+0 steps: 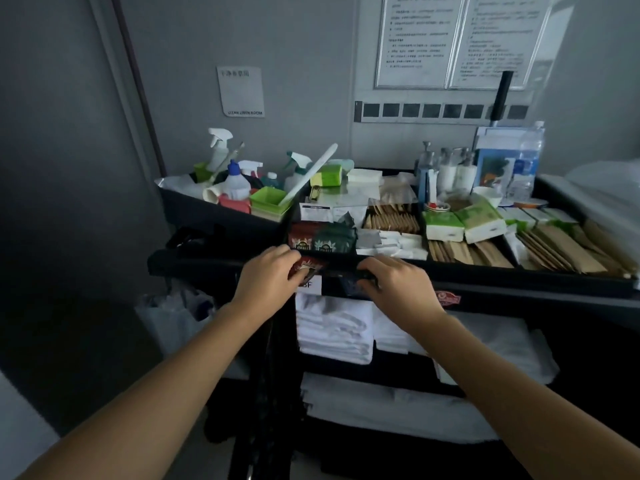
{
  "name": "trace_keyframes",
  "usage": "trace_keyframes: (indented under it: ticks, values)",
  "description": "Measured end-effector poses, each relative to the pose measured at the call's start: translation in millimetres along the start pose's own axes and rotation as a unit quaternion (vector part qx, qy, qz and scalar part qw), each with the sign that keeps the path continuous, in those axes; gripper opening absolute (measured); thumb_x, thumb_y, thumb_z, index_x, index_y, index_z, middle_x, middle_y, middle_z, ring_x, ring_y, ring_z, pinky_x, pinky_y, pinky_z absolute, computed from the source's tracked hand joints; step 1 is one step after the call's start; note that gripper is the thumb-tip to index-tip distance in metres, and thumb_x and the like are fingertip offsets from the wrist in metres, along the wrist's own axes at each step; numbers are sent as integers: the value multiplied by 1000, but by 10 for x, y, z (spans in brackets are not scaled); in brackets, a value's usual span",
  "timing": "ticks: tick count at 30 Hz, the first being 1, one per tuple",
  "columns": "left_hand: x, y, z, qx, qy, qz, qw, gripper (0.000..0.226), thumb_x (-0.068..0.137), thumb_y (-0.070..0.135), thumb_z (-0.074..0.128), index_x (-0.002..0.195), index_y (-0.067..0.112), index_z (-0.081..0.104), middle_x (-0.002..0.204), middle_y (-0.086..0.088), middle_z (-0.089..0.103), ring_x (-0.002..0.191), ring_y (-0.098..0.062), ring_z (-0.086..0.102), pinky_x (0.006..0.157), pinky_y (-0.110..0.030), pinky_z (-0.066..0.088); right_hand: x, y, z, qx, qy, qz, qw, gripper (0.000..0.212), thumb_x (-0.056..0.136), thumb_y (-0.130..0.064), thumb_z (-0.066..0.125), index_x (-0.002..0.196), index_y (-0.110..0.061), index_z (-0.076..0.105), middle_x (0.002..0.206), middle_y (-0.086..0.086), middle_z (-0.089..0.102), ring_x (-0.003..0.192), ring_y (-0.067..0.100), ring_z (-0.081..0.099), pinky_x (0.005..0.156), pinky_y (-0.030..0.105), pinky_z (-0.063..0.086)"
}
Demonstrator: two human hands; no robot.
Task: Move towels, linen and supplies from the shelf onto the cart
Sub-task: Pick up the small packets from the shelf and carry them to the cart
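Observation:
A black housekeeping cart (519, 271) stands in front of me, its top tray packed with supplies. My left hand (266, 275) is at the tray's front rim, fingers pinched on a red tea packet (306, 266). My right hand (398, 285) is beside it on the rim, fingers curled over something dark and packet-like (356, 282) that is hard to make out. Just behind the hands, red tea packets (300, 237) and green tea packets (334, 237) stand in a compartment. Folded white towels (332, 334) fill the cart's middle shelf and white linen (381, 407) the shelf below.
Spray bottles (220, 150) and green tubs sit in a bin at the cart's left end. Brown paper sachets (391, 216), tissue packs (481, 220), pump bottles and a water bottle (530, 157) crowd the tray. A plastic bag (173, 320) hangs at the left. The wall is close behind.

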State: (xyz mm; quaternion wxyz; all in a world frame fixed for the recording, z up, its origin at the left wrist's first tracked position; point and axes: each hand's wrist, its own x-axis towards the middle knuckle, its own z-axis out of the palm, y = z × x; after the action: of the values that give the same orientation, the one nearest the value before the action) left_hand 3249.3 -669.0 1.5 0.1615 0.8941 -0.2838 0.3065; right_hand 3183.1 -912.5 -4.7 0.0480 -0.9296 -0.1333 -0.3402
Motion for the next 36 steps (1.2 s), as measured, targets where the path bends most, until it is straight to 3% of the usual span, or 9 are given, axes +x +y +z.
trace_keyframes:
  ticks: [8, 14, 20, 24, 27, 31, 36]
  values:
    - [816, -705, 620, -37, -21, -10, 999, 25, 89, 36, 70, 94, 11, 69, 84, 3, 58, 82, -17, 56, 63, -38, 52, 999, 304, 684, 2, -1, 5, 1000, 24, 81, -24, 75, 102, -18, 67, 92, -1, 69, 78, 23, 67, 54, 26, 43]
    - [1087, -903, 810, -72, -23, 3, 997, 25, 87, 37, 72, 91, 13, 68, 80, 7, 55, 76, -14, 54, 62, -34, 49, 1402, 437, 1052, 14, 2, -7, 1000, 23, 82, -26, 73, 104, -20, 67, 94, -4, 68, 82, 22, 67, 54, 25, 40]
    - [1308, -1006, 854, -105, -7, 3, 994, 21, 87, 35, 70, 90, 13, 69, 81, 8, 58, 70, -11, 55, 60, -31, 48, 1571, 557, 1243, 53, -49, -12, 997, 25, 84, -29, 70, 108, -22, 66, 99, -3, 69, 86, 24, 67, 62, 33, 52]
    - [1218, -1054, 1008, -81, -72, 8, 994, 25, 87, 39, 69, 84, 14, 66, 77, 6, 55, 73, -15, 53, 63, -38, 48, 1538, 522, 1382, 77, -117, -27, 990, 27, 83, -34, 69, 109, -26, 68, 103, -4, 65, 94, 22, 65, 68, 31, 48]
    - [1154, -1094, 1065, -64, -112, 1, 992, 26, 86, 40, 70, 97, 17, 67, 86, 6, 60, 87, -16, 55, 71, -37, 49, 1478, 513, 1477, 84, -143, 0, 986, 32, 85, -39, 69, 115, -26, 67, 110, -5, 60, 101, 19, 61, 72, 31, 47]
    - [1126, -1083, 1067, -79, -94, 8, 992, 50, 85, 36, 72, 130, 22, 56, 110, 6, 62, 103, -13, 55, 83, -34, 51, 1400, 571, 1485, 92, -123, 35, 988, 39, 82, -40, 72, 116, -23, 65, 108, -3, 60, 103, 20, 59, 75, 37, 53]
    - [1131, -1007, 1135, -54, -102, 45, 992, 38, 88, 38, 70, 120, 19, 68, 101, 7, 57, 97, -13, 55, 79, -36, 52, 1281, 577, 1463, 64, -71, 20, 995, 27, 79, -33, 75, 101, -21, 67, 96, -3, 62, 93, 22, 56, 72, 38, 52]
